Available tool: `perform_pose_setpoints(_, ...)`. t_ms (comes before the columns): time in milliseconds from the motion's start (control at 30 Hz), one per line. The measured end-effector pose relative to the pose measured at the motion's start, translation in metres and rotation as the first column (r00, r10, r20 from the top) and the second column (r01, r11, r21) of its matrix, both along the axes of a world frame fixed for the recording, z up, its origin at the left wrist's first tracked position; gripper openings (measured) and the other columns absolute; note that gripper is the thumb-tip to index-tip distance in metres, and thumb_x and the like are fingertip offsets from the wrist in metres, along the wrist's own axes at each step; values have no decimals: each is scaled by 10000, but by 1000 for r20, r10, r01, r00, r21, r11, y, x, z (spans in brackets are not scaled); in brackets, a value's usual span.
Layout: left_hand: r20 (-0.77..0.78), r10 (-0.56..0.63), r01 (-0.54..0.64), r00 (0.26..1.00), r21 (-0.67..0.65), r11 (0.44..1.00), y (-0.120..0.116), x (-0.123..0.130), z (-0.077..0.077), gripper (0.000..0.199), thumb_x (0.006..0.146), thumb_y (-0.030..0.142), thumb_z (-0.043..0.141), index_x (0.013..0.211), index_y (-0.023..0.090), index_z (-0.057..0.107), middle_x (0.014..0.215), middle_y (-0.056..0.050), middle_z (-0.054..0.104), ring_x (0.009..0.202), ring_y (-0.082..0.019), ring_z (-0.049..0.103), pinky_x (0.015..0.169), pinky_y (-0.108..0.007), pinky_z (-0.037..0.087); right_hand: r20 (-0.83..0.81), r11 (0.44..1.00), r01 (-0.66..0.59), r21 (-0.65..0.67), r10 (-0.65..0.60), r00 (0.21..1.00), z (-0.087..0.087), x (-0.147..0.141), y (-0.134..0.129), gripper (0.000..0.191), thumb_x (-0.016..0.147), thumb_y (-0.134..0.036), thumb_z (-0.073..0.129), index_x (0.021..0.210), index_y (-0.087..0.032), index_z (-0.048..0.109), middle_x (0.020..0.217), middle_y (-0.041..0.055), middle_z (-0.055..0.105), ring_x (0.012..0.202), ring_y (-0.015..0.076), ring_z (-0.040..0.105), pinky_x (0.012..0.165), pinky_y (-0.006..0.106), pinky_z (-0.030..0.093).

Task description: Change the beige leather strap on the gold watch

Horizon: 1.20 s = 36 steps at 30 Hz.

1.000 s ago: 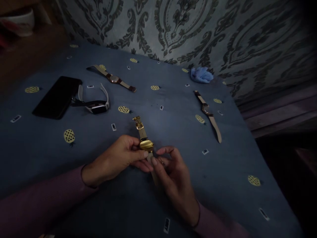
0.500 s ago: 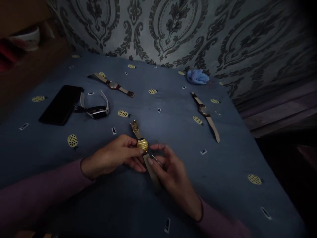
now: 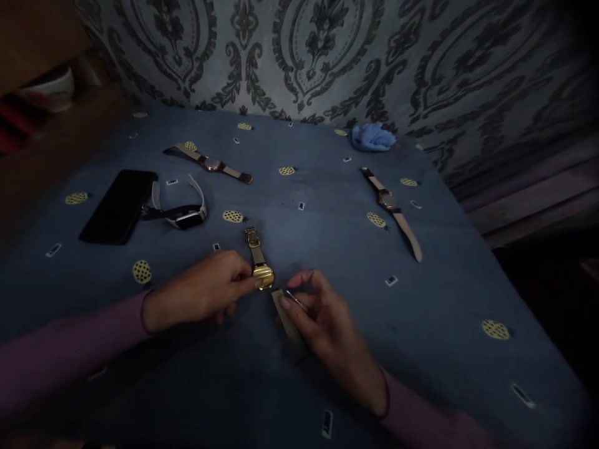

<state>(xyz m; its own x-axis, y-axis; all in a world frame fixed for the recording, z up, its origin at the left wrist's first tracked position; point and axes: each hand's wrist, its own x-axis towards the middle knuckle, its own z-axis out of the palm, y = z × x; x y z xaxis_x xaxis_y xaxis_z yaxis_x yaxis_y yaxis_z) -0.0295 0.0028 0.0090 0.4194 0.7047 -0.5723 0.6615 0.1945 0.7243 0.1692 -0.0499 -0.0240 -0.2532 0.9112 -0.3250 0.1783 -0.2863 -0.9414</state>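
My left hand grips a gold wristwatch by its case, back side up, thumb resting on the edge. One strap half with a gold buckle stretches away from the case. The other half, a beige watch strap, lies apart from the case with a small gap between them. My right hand pinches that strap under the thumb. A thin metal tool is also held in the right hand, its tip pointing toward the watch; its lower end is hidden by the fingers.
On the patterned blue cloth lie a black phone, a smartwatch and a brown-strapped watch at left. Another watch and a crumpled blue cloth are at right. A patterned wall stands behind.
The beige strap half has come away from the gold watch case. My left hand has moved slightly left with the watch, while my right hand keeps the strap and tool.
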Motion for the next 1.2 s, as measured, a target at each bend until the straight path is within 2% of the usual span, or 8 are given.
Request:
perform_pose_setpoints(67,-30,-64,70,997,285,956,-6,-5,5,375,929,353,496,600,172,505,466,46,500,379,-79,475,403,-179,335,15,1000,-4,12,4,1000,0,0,-1,242,921,-412,565,985,-234,415,569,-75,494,483,103,427,463,210,338)
perform_pose_setpoints(200,-10,-104,82,995,689,720,-33,-8,2,164,945,189,457,866,169,600,765,-6,627,675,-134,594,643,-229,465,14,1000,-16,11,16,1000,1,-3,-3,219,931,-402,552,987,-241,414,577,-80,475,489,101,400,471,214,337)
perform_pose_setpoints(333,-182,-194,246,964,887,391,-62,-1,-12,224,942,142,436,1078,148,615,981,-99,684,845,-221,625,692,-316,506,-27,998,-51,-19,51,998,4,-8,-4,200,937,-369,540,1003,-238,402,564,-97,430,497,93,362,470,203,319)
perform_pose_setpoints(400,-233,-153,271,960,908,319,-69,4,-18,230,949,135,427,1041,139,637,980,-110,709,865,-225,641,709,-319,523,-26,997,-66,-33,66,998,5,-10,-4,195,938,-360,535,1009,-239,400,563,-100,435,491,90,355,468,203,313)
perform_pose_setpoints(700,-363,-175,391,915,905,170,-74,3,-26,256,963,155,435,1089,132,656,1117,-168,716,1033,-267,678,772,-329,569,-48,995,-96,-19,95,994,2,-9,-5,164,955,-355,502,1010,-241,398,582,-84,477,509,100,393,494,221,332)
perform_pose_setpoints(933,-324,-133,317,937,946,-71,-63,9,-16,287,981,135,379,875,111,645,870,-80,766,786,-194,736,564,-252,556,-34,992,-129,8,129,991,5,-8,-5,166,955,-358,490,1020,-230,406,590,-81,481,499,100,402,494,225,353)
perform_pose_setpoints(1033,-325,-122,315,938,945,-90,-61,11,-15,301,981,120,356,833,123,619,820,-71,762,752,-187,737,530,-245,540,-13,992,-125,23,125,992,6,-3,0,175,951,-351,498,1048,-220,434,605,-71,512,508,102,420,507,230,368)
perform_pose_setpoints(1200,-334,-118,326,935,942,-83,-62,13,-16,329,976,129,352,721,162,558,785,-62,759,694,-189,732,489,-249,523,166,973,-135,186,104,981,4,3,28,137,923,-319,530,985,-198,546,664,-21,582,594,134,527,566,262,409)
